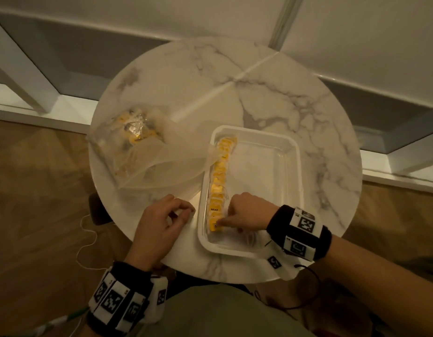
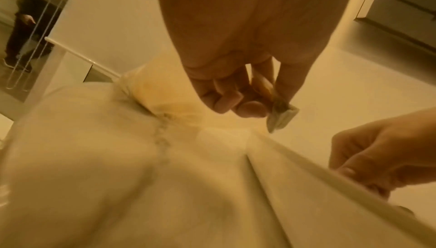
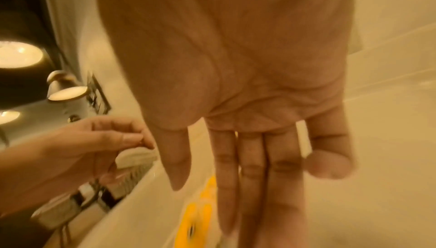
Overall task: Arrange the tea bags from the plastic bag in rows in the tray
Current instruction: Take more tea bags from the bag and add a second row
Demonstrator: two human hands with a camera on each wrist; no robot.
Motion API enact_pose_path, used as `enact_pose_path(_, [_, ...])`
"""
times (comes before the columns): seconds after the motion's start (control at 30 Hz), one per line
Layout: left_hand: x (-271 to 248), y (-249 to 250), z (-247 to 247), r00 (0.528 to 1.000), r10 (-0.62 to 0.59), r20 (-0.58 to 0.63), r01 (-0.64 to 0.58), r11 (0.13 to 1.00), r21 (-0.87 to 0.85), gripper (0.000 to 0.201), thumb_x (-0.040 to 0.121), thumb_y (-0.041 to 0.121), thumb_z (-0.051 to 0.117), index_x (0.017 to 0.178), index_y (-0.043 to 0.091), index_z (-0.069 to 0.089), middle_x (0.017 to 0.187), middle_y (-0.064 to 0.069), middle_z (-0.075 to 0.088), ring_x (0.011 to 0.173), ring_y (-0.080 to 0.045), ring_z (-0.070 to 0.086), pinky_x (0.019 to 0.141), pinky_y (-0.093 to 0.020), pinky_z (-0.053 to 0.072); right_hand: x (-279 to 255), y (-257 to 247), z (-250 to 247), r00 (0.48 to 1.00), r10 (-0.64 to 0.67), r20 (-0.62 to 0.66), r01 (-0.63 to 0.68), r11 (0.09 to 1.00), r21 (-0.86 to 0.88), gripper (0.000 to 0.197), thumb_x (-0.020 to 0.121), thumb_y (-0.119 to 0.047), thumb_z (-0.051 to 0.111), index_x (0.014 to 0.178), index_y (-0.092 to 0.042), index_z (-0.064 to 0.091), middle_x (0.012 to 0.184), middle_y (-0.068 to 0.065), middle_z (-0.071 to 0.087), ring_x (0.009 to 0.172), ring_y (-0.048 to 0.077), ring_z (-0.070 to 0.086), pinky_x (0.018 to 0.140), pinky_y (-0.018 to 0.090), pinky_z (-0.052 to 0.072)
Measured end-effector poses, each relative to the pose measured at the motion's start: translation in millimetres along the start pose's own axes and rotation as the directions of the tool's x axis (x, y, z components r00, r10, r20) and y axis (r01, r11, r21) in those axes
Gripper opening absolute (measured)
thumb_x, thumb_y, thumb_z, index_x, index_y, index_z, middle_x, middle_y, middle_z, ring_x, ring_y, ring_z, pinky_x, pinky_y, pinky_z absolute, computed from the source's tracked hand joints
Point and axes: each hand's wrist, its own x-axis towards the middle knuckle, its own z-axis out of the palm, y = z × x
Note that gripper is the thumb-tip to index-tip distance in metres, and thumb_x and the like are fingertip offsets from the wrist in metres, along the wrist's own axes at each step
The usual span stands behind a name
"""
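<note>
A clear plastic bag (image 1: 137, 147) holding yellow tea bags lies on the left of the round marble table (image 1: 259, 81). To its right stands a white tray (image 1: 253, 128) with one row of yellow tea bags (image 1: 219, 176) along its left wall. My right hand (image 1: 224, 222) is inside the tray at the row's near end. Its straight fingers (image 3: 250, 177) lie on the nearest yellow tea bags (image 3: 198, 213). My left hand (image 1: 183, 211) hovers just left of the tray and pinches a single tea bag (image 2: 280, 116) in its curled fingers (image 2: 235, 102).
The bag's open mouth drapes over the tray's left rim. The tray's right part (image 1: 264, 178) is bare. The table's near edge runs just below both wrists, with wooden floor and a thin white cord (image 1: 86, 239) to the left.
</note>
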Motion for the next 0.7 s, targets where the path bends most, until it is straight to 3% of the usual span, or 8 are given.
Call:
enact_pose_path(0.1, [12.7,19.4,-3.2,0.995,0.093,0.024,-0.091,0.995,-0.042,0.022,0.088,0.032,0.061,0.104,0.026,0.074,0.086,0.014,0.067,0.073,-0.001,0.061,0.065,-0.008,0.041,-13.0,11.8,-15.7,0.975,-0.138,-0.176,0.178,0.956,0.234,0.012,0.092,-0.014,0.062,0.083,-0.015,0.069,0.071,0.003,0.073,0.055,0.013,0.066,0.068,0.03,0.058])
enact_pose_path(0.17, [22.3,33.1,4.2,0.991,0.1,0.084,-0.093,0.992,-0.088,0.035,0.087,0.031,0.069,0.122,0.031,0.067,0.095,0.018,0.068,0.071,-0.002,0.063,0.064,-0.011,0.044,-19.9,18.5,-21.4,0.94,-0.155,-0.303,0.27,0.883,0.383,0.023,0.088,0.004,0.056,0.096,-0.013,0.068,0.078,0.006,0.075,0.06,0.016,0.069,0.067,0.025,0.056])
enact_pose_path(0.23, [33.2,45.0,13.9,0.989,0.059,0.132,-0.042,0.991,-0.128,0.048,0.083,0.026,0.077,0.127,0.034,0.061,0.093,0.014,0.066,0.065,-0.008,0.063,0.06,-0.012,0.044,-24.2,23.3,-24.2,0.921,-0.13,-0.367,0.33,0.761,0.558,0.028,0.088,0.008,0.053,0.107,-0.008,0.067,0.089,0.01,0.076,0.069,0.019,0.071,0.064,0.021,0.052])
enact_pose_path(0.37, [56.0,61.1,29.2,0.983,0.07,0.17,-0.041,0.984,-0.171,0.024,0.076,0.021,0.081,0.095,0.027,0.069,0.082,0.012,0.069,0.065,-0.013,0.064,0.058,-0.018,0.047,-32.3,31.5,-17.6,0.948,-0.063,-0.312,0.296,0.538,0.789,0.025,0.101,-0.016,0.05,0.112,-0.004,0.068,0.099,0.016,0.075,0.081,0.026,0.071,0.067,0.027,0.048])
enact_pose_path(0.47, [71.3,62.0,34.1,0.978,0.067,0.197,-0.022,0.975,-0.223,0.025,0.077,0.004,0.078,0.08,0.028,0.07,0.084,0.01,0.071,0.071,-0.016,0.067,0.06,-0.026,0.049,-37.5,39.2,-10.7,0.958,-0.079,-0.274,0.278,0.47,0.837,0.023,0.1,-0.018,0.052,0.109,-0.002,0.067,0.099,0.015,0.075,0.084,0.027,0.071,0.067,0.026,0.046])
enact_pose_path(0.53, [79.9,63.5,35.2,0.973,0.087,0.213,-0.027,0.963,-0.268,0.028,0.075,0.002,0.072,0.072,0.029,0.067,0.088,0.006,0.071,0.078,-0.016,0.067,0.062,-0.032,0.048,-37.9,44.0,-10.0,0.961,-0.069,-0.267,0.272,0.395,0.877,0.014,0.097,-0.017,0.057,0.104,-0.006,0.064,0.103,0.014,0.075,0.088,0.025,0.07,0.068,0.026,0.046])
enact_pose_path(0.6, [87.7,68.8,36.6,0.965,0.11,0.239,-0.031,0.949,-0.313,0.023,0.074,0.006,0.068,0.067,0.028,0.065,0.09,0.002,0.071,0.083,-0.019,0.067,0.063,-0.028,0.048,-34.5,48.6,-13.1,0.965,-0.076,-0.253,0.264,0.261,0.929,0.007,0.095,-0.016,0.059,0.1,-0.011,0.06,0.109,0.016,0.073,0.092,0.027,0.07,0.066,0.024,0.049])
enact_pose_path(0.7, [97.6,75.9,39.9,0.951,0.145,0.273,-0.047,0.941,-0.335,0.029,0.075,-0.007,0.071,0.066,0.019,0.065,0.092,-0.002,0.07,0.086,-0.013,0.067,0.063,-0.016,0.048,-27.0,55.7,-20.0,0.964,-0.118,-0.239,0.249,0.077,0.965,0.02,0.093,-0.017,0.062,0.111,-0.009,0.059,0.11,0.021,0.069,0.088,0.027,0.07,0.065,0.025,0.052])
